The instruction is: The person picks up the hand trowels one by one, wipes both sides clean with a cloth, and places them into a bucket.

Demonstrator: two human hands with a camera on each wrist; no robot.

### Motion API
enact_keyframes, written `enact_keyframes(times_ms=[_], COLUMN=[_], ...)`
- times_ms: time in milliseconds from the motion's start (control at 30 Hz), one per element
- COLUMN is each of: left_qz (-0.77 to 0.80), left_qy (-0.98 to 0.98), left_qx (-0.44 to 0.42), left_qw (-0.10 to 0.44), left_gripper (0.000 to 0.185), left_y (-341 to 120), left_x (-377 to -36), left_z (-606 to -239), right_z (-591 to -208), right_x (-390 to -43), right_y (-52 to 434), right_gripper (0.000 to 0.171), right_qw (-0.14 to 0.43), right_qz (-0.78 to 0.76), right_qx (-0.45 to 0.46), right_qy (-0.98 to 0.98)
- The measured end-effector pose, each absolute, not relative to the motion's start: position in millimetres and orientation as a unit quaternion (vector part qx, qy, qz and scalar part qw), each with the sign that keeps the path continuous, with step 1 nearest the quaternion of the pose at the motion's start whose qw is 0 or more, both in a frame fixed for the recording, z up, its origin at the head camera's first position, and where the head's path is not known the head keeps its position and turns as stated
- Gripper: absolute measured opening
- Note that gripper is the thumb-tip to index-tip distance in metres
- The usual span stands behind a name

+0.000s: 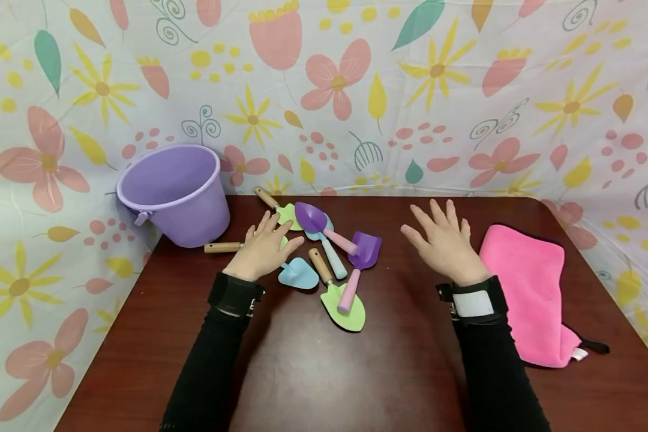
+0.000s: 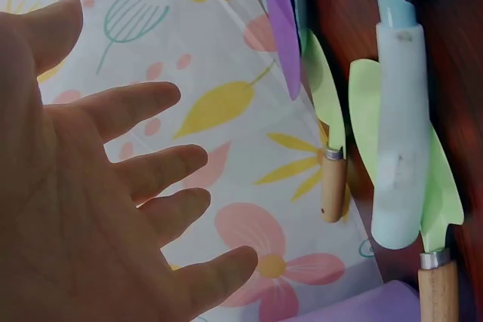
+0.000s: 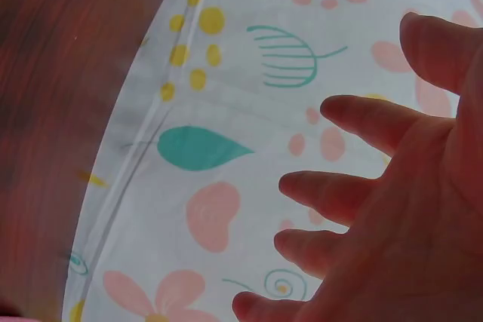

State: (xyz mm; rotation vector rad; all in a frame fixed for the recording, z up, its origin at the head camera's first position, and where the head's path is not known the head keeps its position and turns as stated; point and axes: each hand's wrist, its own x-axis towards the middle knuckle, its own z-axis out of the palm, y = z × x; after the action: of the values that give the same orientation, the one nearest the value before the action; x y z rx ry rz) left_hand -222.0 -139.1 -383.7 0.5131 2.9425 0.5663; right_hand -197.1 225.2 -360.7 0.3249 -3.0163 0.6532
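My left hand (image 1: 260, 249), fingers spread and straight, hovers over the left side of a pile of small garden trowels. Partly hidden beneath it are a blue trowel (image 1: 298, 274) and a wooden handle (image 1: 222, 247). In the left wrist view the blue trowel's pale handle (image 2: 400, 141) crosses a green blade (image 2: 364, 103). A purple spade (image 1: 368, 247) rests its pink handle on a green trowel (image 1: 352, 313). Farther back, a purple trowel (image 1: 310, 217) overlaps another blue one. My right hand (image 1: 449, 246) is raised with spread fingers, holding nothing, between the pile and a pink cloth (image 1: 529, 294).
A purple bucket (image 1: 200, 210) stands upright at the table's back left corner. The brown table (image 1: 313, 384) meets a flower-patterned sheet (image 1: 437, 138) along its back and sides. A black loop (image 1: 595, 346) sticks out from the pink cloth's lower corner.
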Motion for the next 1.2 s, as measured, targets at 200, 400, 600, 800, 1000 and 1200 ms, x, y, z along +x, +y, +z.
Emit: enact_keyframes(times_ms=[200, 400, 600, 800, 1000, 1200], left_qz=[0.181, 0.175, 0.178, 0.197, 0.180, 0.158], left_qy=[0.968, 0.968, 0.968, 0.965, 0.967, 0.967], left_qx=[0.162, 0.160, 0.157, 0.160, 0.163, 0.189], left_qw=[0.067, 0.076, 0.076, 0.071, 0.074, 0.070], left_gripper=[0.069, 0.069, 0.069, 0.067, 0.064, 0.048], left_y=[-143, -148, -152, -159, -165, -175], left_x=[-226, -229, -229, -229, -232, -235], left_z=[-387, -393, -396, -395, -398, -407], right_z=[-362, -363, -363, -366, -375, -386], right_x=[-196, -196, -196, -191, -187, -183], right_y=[239, 254, 271, 296, 328, 360], right_gripper=[0.070, 0.069, 0.069, 0.069, 0.068, 0.069], right_qw=[0.024, 0.024, 0.014, 0.006, -0.002, -0.037], right_qz=[0.210, 0.210, 0.209, 0.211, 0.221, 0.191], right_qx=[0.092, 0.076, 0.075, 0.072, 0.079, 0.070], right_qy=[-0.973, -0.974, -0.975, -0.975, -0.972, -0.978])
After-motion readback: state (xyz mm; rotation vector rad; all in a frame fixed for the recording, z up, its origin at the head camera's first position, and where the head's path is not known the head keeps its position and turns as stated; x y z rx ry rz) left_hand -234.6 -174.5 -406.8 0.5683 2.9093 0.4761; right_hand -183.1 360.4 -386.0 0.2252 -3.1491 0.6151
